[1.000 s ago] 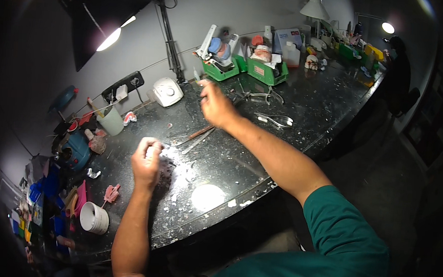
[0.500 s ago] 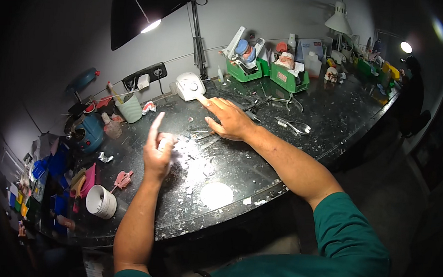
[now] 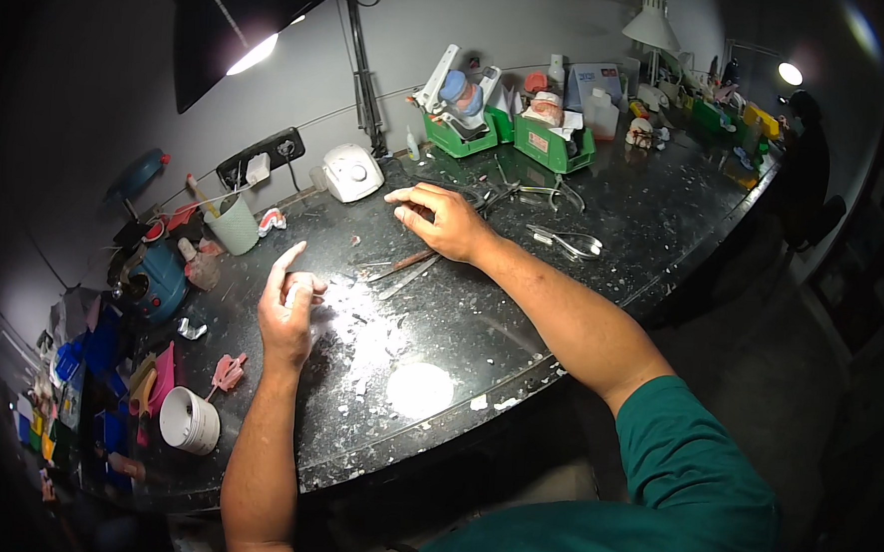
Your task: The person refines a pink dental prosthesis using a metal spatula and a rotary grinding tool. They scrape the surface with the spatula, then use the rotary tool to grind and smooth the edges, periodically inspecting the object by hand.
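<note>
My right hand [image 3: 443,221] hovers over the middle of the dark worktop with its fingers apart and nothing visible in them. Just beyond its fingertips stands a white control box [image 3: 352,174] with a round knob. Below that hand lie thin tools, among them a wooden-handled knife [image 3: 411,261]. My left hand [image 3: 288,313] is raised at the left, index finger extended and the other fingers loosely curled; its fingertips look whitened, and nothing shows in it. Pliers [image 3: 567,243] lie to the right of my right hand.
White scraps and dust litter the worktop [image 3: 520,305]. Green bins [image 3: 554,150] with dental models stand at the back. A ribbed cup [image 3: 233,225], a blue machine [image 3: 154,279] and a white tub [image 3: 194,423] stand left. A black lamp [image 3: 230,25] hangs above.
My right hand has drawn away from the control box, where a finger reached its front. The left hand keeps nearly the same pose. The whole view has shifted slightly.
</note>
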Motion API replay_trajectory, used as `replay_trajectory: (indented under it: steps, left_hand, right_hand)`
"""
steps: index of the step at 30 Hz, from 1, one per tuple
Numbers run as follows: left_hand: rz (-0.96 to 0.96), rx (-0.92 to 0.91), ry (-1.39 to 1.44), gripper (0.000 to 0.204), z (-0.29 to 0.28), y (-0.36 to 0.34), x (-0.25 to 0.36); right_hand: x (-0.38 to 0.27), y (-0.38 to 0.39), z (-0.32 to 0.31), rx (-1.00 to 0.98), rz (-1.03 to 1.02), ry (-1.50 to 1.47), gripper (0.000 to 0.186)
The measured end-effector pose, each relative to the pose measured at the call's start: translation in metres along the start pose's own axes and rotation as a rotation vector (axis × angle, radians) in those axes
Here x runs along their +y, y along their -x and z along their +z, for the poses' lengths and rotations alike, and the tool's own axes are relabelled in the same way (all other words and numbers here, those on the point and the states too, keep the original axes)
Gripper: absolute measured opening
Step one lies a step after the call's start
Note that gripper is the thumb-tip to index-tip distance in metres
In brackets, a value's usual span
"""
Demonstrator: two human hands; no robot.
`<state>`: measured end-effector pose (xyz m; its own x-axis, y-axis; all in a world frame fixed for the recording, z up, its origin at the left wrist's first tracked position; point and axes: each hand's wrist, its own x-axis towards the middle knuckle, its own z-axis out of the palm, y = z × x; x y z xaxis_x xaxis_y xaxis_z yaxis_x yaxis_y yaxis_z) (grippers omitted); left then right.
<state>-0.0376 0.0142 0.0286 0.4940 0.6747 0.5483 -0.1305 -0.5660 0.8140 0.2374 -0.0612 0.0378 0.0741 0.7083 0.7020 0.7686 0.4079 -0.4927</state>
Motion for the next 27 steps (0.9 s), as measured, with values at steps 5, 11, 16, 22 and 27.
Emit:
replay_trajectory:
  steps: [5, 11, 16, 22, 27]
  left_hand:
    - [-0.049, 0.005, 0.012, 0.043, 0.005, -0.001, 0.000]
    - [-0.034, -0.023, -0.016, 0.036, -0.001, -0.002, -0.006]
    - [-0.021, -0.043, -0.003, 0.032, -0.001, -0.001, -0.012]
    - [-0.004, -0.052, -0.021, 0.031, -0.001, 0.000, -0.014]
    - [-0.007, -0.063, -0.034, 0.031, 0.000, -0.001, -0.016]
  right_hand:
    - [0.027, 0.001, 0.002, 0.110, 0.061, -0.134, 0.020]
    - [0.020, -0.001, 0.003, 0.107, 0.082, -0.183, 0.022]
    - [0.026, -0.003, 0.000, 0.154, 0.037, -0.144, 0.026]
    - [0.033, -0.002, 0.004, 0.189, 0.038, -0.170, 0.027]
    - [0.039, -0.003, 0.006, 0.190, 0.031, -0.144, 0.027]
